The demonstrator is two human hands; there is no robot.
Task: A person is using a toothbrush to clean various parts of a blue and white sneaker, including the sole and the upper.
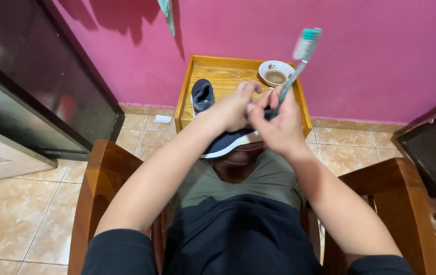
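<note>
We hold a dark blue sneaker (228,143) with a white sole over our lap, our left hand (233,108) clasped over its upper. Our right hand (279,127) grips a grey toothbrush (299,58), its teal-and-white head tilted up and away from the shoe. Whether the handle touches the sneaker is hard to tell behind our fingers. The second sneaker (202,95) lies on the small wooden table (218,69), well apart from a little bowl (276,73) of brownish liquid.

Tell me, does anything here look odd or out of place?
A dark shoe sits on the small wooden table near a bowl of brownish liquid. The right hand holds a toothbrush over another shoe.
</note>
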